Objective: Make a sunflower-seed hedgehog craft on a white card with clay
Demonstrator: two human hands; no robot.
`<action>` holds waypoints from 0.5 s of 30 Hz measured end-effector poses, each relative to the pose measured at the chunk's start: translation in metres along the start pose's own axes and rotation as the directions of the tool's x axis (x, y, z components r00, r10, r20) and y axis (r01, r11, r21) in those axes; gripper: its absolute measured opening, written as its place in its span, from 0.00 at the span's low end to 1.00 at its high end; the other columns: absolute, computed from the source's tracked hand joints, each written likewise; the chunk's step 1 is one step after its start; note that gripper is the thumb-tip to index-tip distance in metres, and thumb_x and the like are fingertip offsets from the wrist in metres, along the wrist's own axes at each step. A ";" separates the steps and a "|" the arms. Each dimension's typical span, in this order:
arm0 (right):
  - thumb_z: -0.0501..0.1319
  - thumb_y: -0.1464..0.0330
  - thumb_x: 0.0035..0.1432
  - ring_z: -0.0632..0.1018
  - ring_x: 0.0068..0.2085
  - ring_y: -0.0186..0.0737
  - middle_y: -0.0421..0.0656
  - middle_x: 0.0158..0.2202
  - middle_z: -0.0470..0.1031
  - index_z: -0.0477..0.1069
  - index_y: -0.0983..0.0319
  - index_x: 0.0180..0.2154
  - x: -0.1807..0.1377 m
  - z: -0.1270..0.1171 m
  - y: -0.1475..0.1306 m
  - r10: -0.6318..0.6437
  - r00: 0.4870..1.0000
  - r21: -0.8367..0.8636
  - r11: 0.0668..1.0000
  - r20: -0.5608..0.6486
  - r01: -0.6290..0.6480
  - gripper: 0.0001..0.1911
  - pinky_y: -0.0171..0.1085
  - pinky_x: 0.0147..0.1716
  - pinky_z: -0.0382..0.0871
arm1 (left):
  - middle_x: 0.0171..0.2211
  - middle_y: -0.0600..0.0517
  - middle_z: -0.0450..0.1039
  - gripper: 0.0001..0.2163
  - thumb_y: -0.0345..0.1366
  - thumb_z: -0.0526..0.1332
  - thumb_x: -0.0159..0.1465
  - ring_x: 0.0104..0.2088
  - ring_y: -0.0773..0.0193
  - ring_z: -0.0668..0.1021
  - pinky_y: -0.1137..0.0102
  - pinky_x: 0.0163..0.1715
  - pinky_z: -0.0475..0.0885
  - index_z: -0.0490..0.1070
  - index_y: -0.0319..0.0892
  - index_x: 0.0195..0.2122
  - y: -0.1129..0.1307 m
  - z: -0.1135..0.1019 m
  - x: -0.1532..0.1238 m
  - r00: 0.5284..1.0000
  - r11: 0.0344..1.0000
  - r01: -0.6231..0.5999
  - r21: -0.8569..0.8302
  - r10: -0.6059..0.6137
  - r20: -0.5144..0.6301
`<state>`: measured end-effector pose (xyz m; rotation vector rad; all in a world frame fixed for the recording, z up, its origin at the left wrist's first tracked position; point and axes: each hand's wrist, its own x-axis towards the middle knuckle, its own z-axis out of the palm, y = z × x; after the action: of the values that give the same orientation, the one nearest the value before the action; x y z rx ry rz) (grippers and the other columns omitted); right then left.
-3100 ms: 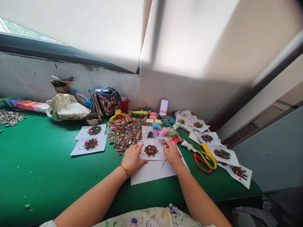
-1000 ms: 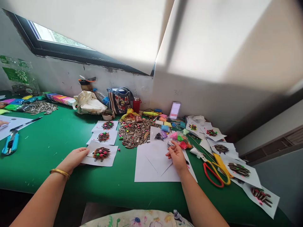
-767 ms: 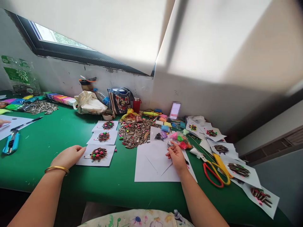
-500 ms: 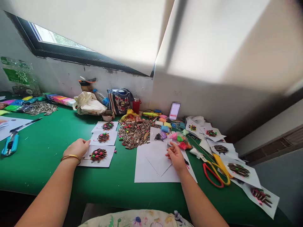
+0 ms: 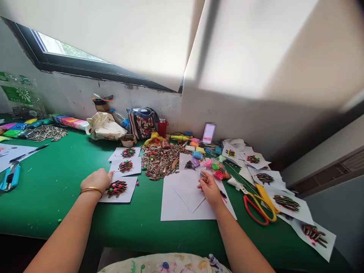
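Note:
My left hand (image 5: pixel 96 180), with a gold bangle on the wrist, rests on the left edge of a small white card (image 5: pixel 127 193) that bears a seed hedgehog with coloured clay dots. Its fingers lie curled on the card's edge. Two similar cards (image 5: pixel 125 160) lie just behind it. My right hand (image 5: pixel 209 186) lies on a stack of blank white paper sheets (image 5: pixel 182 197), fingers bent and pinched on something small that I cannot make out. A pile of striped sunflower seeds (image 5: pixel 160 161) spreads between the cards and the paper.
Green table (image 5: pixel 51 189). Red and yellow scissors (image 5: pixel 257 206) lie right of the paper, with more hedgehog cards (image 5: pixel 284 203) beyond. Clay pieces in a bag (image 5: pixel 216 168), cloth bags (image 5: pixel 105 127), a red cup (image 5: pixel 162 127) stand by the wall. A blue cutter (image 5: pixel 10 178) lies far left.
My left hand carried the finished hedgehog card from the paper stack to the left and set it down in front of the two other cards. My right hand stayed on the paper.

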<state>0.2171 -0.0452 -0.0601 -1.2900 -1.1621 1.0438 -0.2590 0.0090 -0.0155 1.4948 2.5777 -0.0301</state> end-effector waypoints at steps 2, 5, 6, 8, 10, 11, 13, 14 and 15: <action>0.60 0.59 0.56 0.76 0.32 0.36 0.40 0.37 0.69 0.61 0.57 0.57 0.000 0.000 0.001 -0.007 1.000 -0.001 1.000 0.006 0.007 0.28 0.35 0.29 0.67 | 0.45 0.33 0.75 0.23 0.48 0.45 0.66 0.45 0.41 0.77 0.55 0.38 0.71 0.72 0.36 0.43 0.002 0.004 -0.001 1.000 1.000 -0.023 0.010 0.024 -0.020; 0.60 0.59 0.56 0.76 0.32 0.36 0.40 0.37 0.68 0.62 0.57 0.57 0.001 0.000 0.002 -0.013 1.000 0.003 1.000 0.010 0.013 0.27 0.35 0.28 0.67 | 0.46 0.32 0.74 0.22 0.46 0.44 0.67 0.45 0.41 0.77 0.55 0.39 0.70 0.71 0.35 0.43 0.001 0.009 0.000 0.998 0.999 -0.053 0.013 0.053 -0.039; 0.60 0.59 0.56 0.76 0.32 0.36 0.40 0.38 0.68 0.62 0.57 0.57 0.001 0.000 0.003 -0.012 1.000 0.003 1.000 0.010 0.012 0.27 0.35 0.28 0.67 | 0.46 0.33 0.74 0.22 0.46 0.44 0.67 0.45 0.41 0.77 0.55 0.39 0.70 0.71 0.36 0.43 0.000 0.010 0.001 0.997 0.998 -0.060 0.011 0.060 -0.039; 0.60 0.59 0.56 0.76 0.32 0.36 0.40 0.38 0.68 0.62 0.57 0.57 0.001 0.000 0.003 -0.009 1.000 0.002 1.000 0.007 0.009 0.27 0.35 0.28 0.67 | 0.45 0.35 0.75 0.21 0.46 0.45 0.67 0.44 0.42 0.77 0.56 0.38 0.70 0.71 0.37 0.43 -0.003 0.010 0.005 0.997 0.998 -0.068 0.000 0.068 -0.034; 0.60 0.59 0.56 0.76 0.32 0.36 0.40 0.38 0.68 0.61 0.57 0.57 0.001 0.000 0.004 -0.007 1.000 0.005 1.000 0.008 0.007 0.27 0.35 0.28 0.66 | 0.44 0.36 0.76 0.20 0.46 0.46 0.66 0.43 0.43 0.77 0.57 0.38 0.70 0.71 0.38 0.43 -0.006 0.008 0.011 0.997 0.998 -0.065 -0.017 0.065 -0.031; 0.60 0.59 0.56 0.76 0.32 0.36 0.40 0.38 0.68 0.61 0.57 0.57 0.001 0.000 0.004 -0.008 1.000 0.007 1.000 0.008 0.008 0.27 0.35 0.28 0.66 | 0.44 0.36 0.76 0.19 0.47 0.47 0.66 0.43 0.43 0.78 0.57 0.37 0.70 0.71 0.39 0.43 -0.008 0.006 0.014 0.998 0.998 -0.063 -0.027 0.062 -0.027; 0.60 0.58 0.56 0.76 0.32 0.36 0.40 0.38 0.68 0.61 0.57 0.57 0.001 0.001 0.003 -0.006 1.000 0.010 1.000 0.008 0.006 0.27 0.35 0.28 0.67 | 0.43 0.37 0.77 0.18 0.47 0.50 0.64 0.42 0.44 0.78 0.58 0.37 0.71 0.72 0.39 0.41 -0.008 0.003 0.021 0.998 0.997 -0.061 -0.047 0.060 -0.016; 0.60 0.58 0.56 0.76 0.32 0.37 0.40 0.38 0.68 0.62 0.57 0.57 0.001 0.001 0.003 -0.005 1.000 0.010 1.000 0.008 0.005 0.27 0.35 0.28 0.67 | 0.41 0.37 0.77 0.18 0.48 0.52 0.63 0.41 0.44 0.78 0.58 0.37 0.71 0.73 0.40 0.39 -0.008 0.001 0.025 0.998 0.996 -0.063 -0.058 0.063 -0.006; 0.60 0.58 0.56 0.76 0.32 0.37 0.40 0.38 0.68 0.62 0.57 0.57 0.000 0.001 0.004 -0.004 1.000 0.010 1.000 0.007 0.004 0.28 0.35 0.28 0.67 | 0.39 0.38 0.78 0.18 0.49 0.53 0.62 0.40 0.45 0.79 0.58 0.36 0.71 0.74 0.40 0.37 -0.007 0.000 0.029 0.998 0.995 -0.068 -0.070 0.068 0.006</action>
<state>0.2165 -0.0445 -0.0636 -1.2768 -1.1636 1.0509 -0.2791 0.0301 -0.0203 1.5531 2.4928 0.0611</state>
